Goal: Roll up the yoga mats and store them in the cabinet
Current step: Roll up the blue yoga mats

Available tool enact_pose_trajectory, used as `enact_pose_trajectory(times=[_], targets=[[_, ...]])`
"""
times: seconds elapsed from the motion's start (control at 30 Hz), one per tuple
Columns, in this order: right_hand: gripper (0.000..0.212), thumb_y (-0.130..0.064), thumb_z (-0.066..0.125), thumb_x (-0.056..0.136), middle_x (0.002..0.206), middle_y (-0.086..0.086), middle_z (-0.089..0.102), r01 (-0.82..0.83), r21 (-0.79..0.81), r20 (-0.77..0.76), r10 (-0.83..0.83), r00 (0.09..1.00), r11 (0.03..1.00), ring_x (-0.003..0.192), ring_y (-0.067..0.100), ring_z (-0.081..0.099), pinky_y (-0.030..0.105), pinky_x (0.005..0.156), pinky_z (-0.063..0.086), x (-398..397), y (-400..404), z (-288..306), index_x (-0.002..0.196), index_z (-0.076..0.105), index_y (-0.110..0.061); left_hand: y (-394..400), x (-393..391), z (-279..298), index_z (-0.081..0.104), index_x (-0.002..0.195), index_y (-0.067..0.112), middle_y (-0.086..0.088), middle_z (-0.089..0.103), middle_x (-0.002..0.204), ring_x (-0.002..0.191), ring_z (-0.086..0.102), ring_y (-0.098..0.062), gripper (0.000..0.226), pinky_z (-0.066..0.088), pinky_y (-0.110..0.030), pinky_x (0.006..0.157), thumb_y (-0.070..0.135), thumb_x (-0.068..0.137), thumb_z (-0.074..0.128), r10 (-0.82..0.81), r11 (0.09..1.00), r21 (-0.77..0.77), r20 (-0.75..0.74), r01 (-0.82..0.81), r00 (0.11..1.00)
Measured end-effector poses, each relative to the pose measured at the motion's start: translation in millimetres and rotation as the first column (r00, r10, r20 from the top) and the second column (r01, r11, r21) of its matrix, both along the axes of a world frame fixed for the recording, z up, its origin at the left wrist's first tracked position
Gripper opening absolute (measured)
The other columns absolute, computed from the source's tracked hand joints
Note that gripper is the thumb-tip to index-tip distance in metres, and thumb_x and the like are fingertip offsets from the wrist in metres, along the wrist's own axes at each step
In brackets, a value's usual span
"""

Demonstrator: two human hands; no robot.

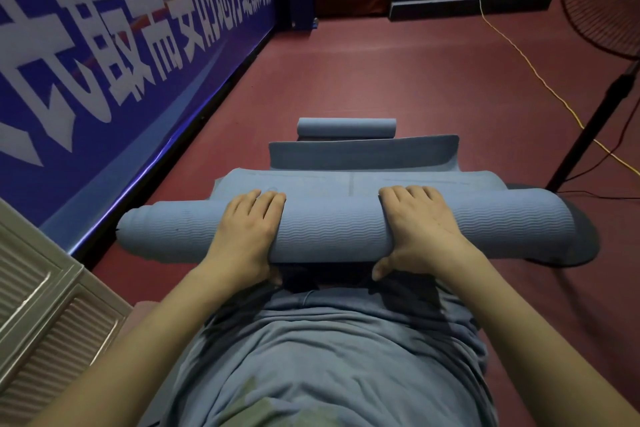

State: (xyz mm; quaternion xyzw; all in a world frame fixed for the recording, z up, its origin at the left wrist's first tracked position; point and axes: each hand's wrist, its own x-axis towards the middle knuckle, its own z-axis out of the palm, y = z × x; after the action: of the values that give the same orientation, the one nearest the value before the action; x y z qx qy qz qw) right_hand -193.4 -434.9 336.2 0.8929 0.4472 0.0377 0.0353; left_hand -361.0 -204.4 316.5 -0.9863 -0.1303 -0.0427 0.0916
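From the head view, the rolled mat (332, 229) could telescope: its 9 o'clock end already tapers, so uneven pressure from either side would skew it further. The left hand (247, 229) and right hand (420, 229) both curl around the roll, thumbs underneath. It is blue, ribbed, lying on the floor (381, 80) just ahead of the person, a short flat tail towards 12 o'clock.
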Motion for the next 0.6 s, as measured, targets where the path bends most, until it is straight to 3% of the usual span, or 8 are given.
enact_pose_trajectory(times=[0.17, 0.33, 0.5, 0.6], targets=[[0.096, -0.082, 0.077, 0.039, 0.107, -0.004, 0.058, -0.023, 0.004, 0.021, 0.023, 1.0, 1.0, 0.098, 0.024, 0.053, 0.04, 0.091, 0.041, 2.3, -0.1, -0.7, 0.106, 0.041, -0.024, 0.5, -1.0, -2.5, 0.053, 0.134, 0.012, -0.007, 0.062, 0.128, 0.111, 0.061, -0.032, 0.111, 0.044, -0.043, 0.093, 0.05, 0.035, 0.087, -0.036, 0.999, 0.032, 0.121, 0.032, 0.992], [0.088, -0.075, 0.082, 0.037, 0.086, -0.009, 0.051, -0.037, 0.006, -0.099, 0.038, 0.994, 0.999, 0.077, 0.021, 0.047, 0.037, 0.069, 0.032, 5.2, -1.7, 19.6, 0.095, 0.038, -0.025, 7.9, 3.9, 18.5, 0.045, 0.136, 0.022, 0.007, 0.062, 0.124, 0.111, 0.063, -0.022, 0.108, 0.043, -0.042, 0.091, 0.066, 0.04, 0.071, -0.035, 0.999, 0.019, -0.057, 0.036, 0.998], [0.088, -0.072, 0.086, 0.035, 0.084, -0.008, 0.049, -0.024, -0.034, -0.21, 0.016, 0.978, 0.999, 0.075, 0.02, 0.05, 0.034, 0.059, 0.033, 2.5, -9.7, 33.2, 0.094, 0.043, -0.025, 2.4, 1.0, 31.1, 0.047, 0.132, 0.028, 0.012, 0.065, 0.117, 0.105, 0.065, -0.018, 0.107, 0.045, -0.042, 0.09, 0.071, 0.036, 0.067, -0.055, 0.998, -0.028, -0.151, 0.051, 0.987], [0.09, -0.075, 0.086, 0.03, 0.086, -0.006, 0.054, -0.012, -0.078, -0.29, -0.011, 0.957, 0.997, 0.076, 0.016, 0.054, 0.035, 0.061, 0.047, 0.6, -14.2, 39.8, 0.095, 0.05, -0.024, -2.9, -4.0, 38.6, 0.049, 0.117, 0.036, 0.015, 0.065, 0.106, 0.095, 0.065, -0.016, 0.095, 0.046, -0.04, 0.085, 0.073, 0.032, 0.07, -0.08, 0.994, -0.092, -0.19, 0.064, 0.979]])
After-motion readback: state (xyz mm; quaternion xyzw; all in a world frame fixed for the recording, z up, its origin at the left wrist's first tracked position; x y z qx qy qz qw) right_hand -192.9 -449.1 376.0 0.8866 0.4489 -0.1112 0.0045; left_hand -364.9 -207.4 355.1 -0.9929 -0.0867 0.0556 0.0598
